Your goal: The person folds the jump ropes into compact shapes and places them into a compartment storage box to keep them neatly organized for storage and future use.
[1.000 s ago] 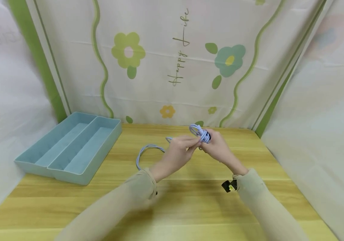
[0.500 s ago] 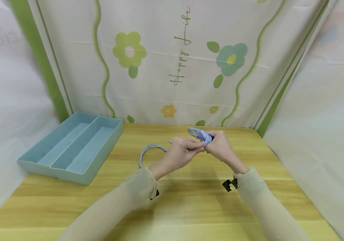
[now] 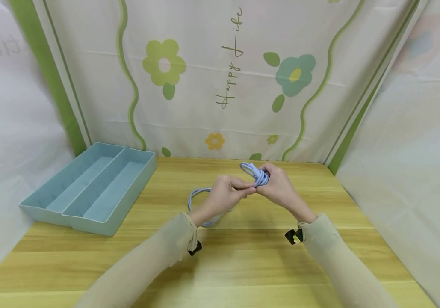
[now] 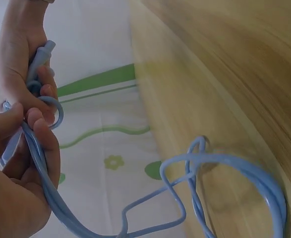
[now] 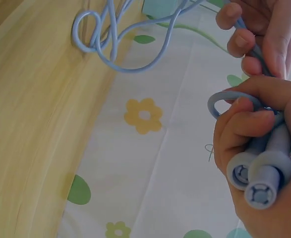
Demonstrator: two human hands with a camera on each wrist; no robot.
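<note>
A light blue jump rope (image 3: 259, 176) is bunched in coils at the right hand (image 3: 280, 186), above the far part of the table. The right hand grips its two tubular handles (image 5: 262, 191), side by side with flanged ends showing in the right wrist view. Strands wrap round the handles, and a loop sticks out past the fingers. Close beside it, the left hand (image 3: 224, 196) pinches the doubled rope (image 4: 42, 171) between thumb and fingers. The loose length (image 3: 196, 193) hangs in bends down to the tabletop, partly hidden behind the left hand and forearm in the head view.
A blue tray (image 3: 110, 214) with two long compartments stands on the left of the wooden table (image 3: 243, 273). White flowered curtains (image 3: 189, 107) enclose the back and both sides. A small black device (image 3: 294, 236) shows at the right cuff.
The loose rope on the table has been drawn rightward, closer to the hands. The left hand has shifted slightly, still pinching the rope; the right hand keeps its grip on the coils and handles.
</note>
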